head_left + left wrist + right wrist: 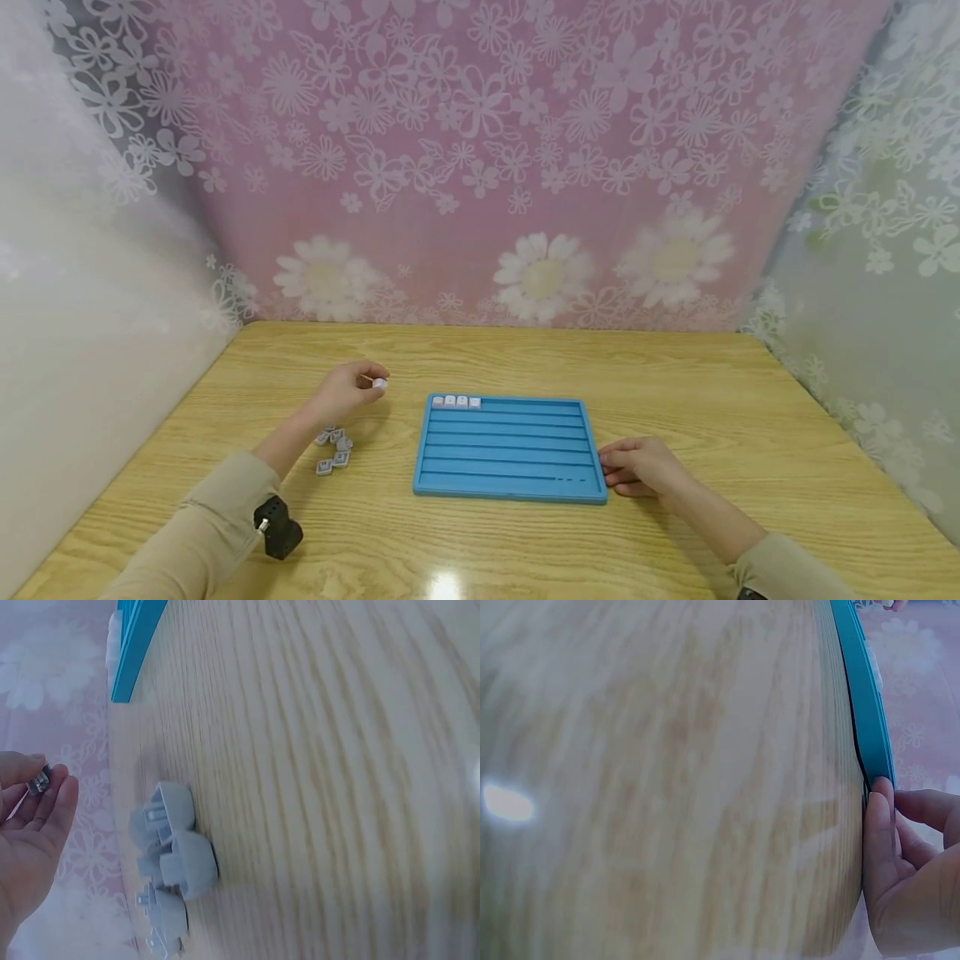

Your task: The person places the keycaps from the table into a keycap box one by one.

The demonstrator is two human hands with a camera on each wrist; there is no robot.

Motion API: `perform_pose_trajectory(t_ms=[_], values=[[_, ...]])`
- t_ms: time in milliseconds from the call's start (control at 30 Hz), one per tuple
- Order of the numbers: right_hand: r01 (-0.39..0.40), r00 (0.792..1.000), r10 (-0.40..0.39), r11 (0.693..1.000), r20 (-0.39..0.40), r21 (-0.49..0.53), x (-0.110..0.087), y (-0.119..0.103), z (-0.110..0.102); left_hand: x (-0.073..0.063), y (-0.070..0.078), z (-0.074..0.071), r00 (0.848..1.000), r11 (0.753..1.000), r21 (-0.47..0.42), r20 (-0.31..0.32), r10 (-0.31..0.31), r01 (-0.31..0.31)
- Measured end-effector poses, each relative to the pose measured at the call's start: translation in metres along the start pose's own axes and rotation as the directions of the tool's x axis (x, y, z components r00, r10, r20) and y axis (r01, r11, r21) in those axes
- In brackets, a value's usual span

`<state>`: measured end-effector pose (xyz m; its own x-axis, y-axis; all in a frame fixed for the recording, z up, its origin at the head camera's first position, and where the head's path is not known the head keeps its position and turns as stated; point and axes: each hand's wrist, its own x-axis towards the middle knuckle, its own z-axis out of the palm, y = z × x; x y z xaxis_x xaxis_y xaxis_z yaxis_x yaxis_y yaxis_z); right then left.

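Note:
In the head view my left hand (348, 393) is raised over the table left of the tray, pinching a white keycap (380, 384) between thumb and fingers. The left wrist view shows the underside of that keycap (40, 780) at the fingertips. Several loose keycaps (341, 458) lie on the table below the left forearm, some with their hollow undersides up. A blue ridged tray (495, 471) lies flat in the middle, with several white keycaps (456, 402) lined up in its top left row. My right hand (645, 468) holds the tray's right edge between thumb and fingers.
The wood-grain table (360, 542) reaches back to a pink flowered curtain (450, 167). Pale flowered hangings stand on both sides. A black wrist camera (279, 529) is strapped at the left sleeve.

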<state>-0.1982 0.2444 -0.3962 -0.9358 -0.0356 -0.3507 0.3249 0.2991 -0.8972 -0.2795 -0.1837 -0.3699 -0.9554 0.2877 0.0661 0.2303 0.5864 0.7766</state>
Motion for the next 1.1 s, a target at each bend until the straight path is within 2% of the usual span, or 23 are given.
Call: perform_pose_trajectory(t_ms=[100, 500, 800, 1100], values=[[0.001, 1.0, -0.001, 1.0, 0.0, -0.004, 0.0, 0.0, 0.0, 0.0, 0.004, 0.005, 1.0, 1.0, 0.013, 0.002, 0.015, -0.015], [0.003, 1.0, -0.003, 1.0, 0.005, -0.003, 0.0, 0.001, -0.001, -0.002, 0.02, 0.026, 1.0, 0.992, -0.122, 0.006, 0.011, -0.01], [0.003, 1.0, -0.003, 1.0, -0.006, -0.009, -0.001, 0.0, -0.001, -0.005, 0.035, 0.039, 0.999, 0.99, -0.133, 0.013, 0.052, -0.05], [-0.004, 1.0, 0.004, 1.0, -0.005, -0.011, -0.001, -0.002, -0.001, -0.006, 0.045, 0.049, 0.995, 0.985, -0.165, 0.066, 0.069, -0.057]])
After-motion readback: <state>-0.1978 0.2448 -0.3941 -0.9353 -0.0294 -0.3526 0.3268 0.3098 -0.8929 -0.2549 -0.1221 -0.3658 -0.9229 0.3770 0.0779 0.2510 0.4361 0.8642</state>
